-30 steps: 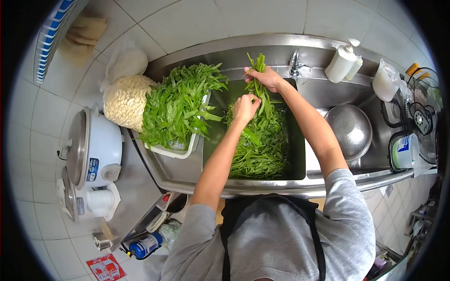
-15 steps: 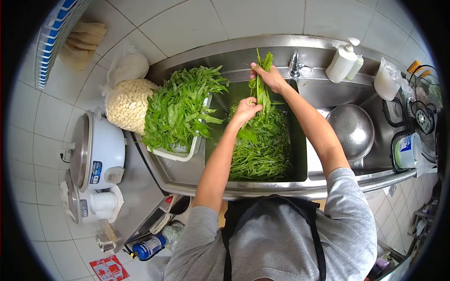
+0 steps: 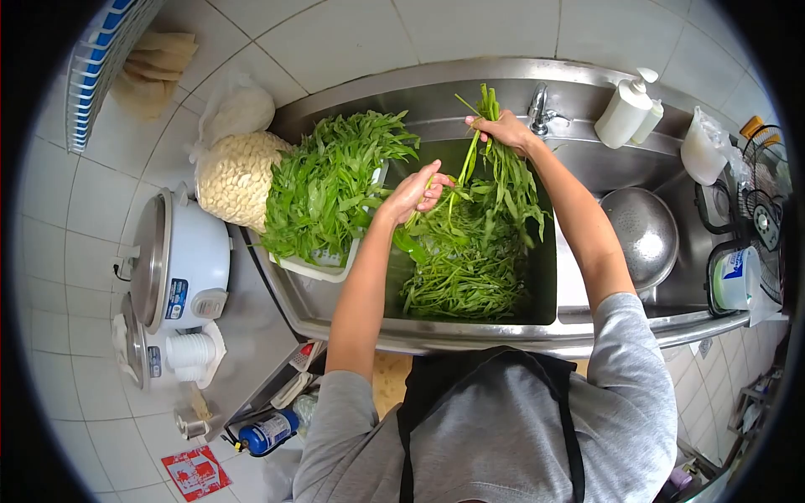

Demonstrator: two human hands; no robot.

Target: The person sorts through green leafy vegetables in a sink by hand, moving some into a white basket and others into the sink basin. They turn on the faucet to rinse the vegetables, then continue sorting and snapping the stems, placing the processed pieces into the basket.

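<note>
Over the left basin of the sink, my right hand (image 3: 505,132) is closed around a bunch of water spinach (image 3: 513,178), stems upward and long leaves hanging down. My left hand (image 3: 415,193) sits left of it with curled fingers, a thin green stem pinched in them; a few leaves dangle below. Beneath both hands, a heap of loose water spinach (image 3: 465,281) fills much of the basin (image 3: 537,293). Left of the basin, a white basket (image 3: 314,270) is piled high with leafy greens (image 3: 331,180), close to my left wrist.
A clear bag of pale beans or nuts (image 3: 239,180) leans by the basket. The faucet (image 3: 541,109) rises behind the sink. A steel colander (image 3: 639,237) lies in the right basin, with pump bottles (image 3: 625,111) behind. A rice cooker (image 3: 194,260) stands at left; a fan (image 3: 763,210) at right.
My left hand has moved left, away from the bunch, drawing some stem with it. My right hand has shifted slightly right, and the bunch's leaves now swing out rightward.
</note>
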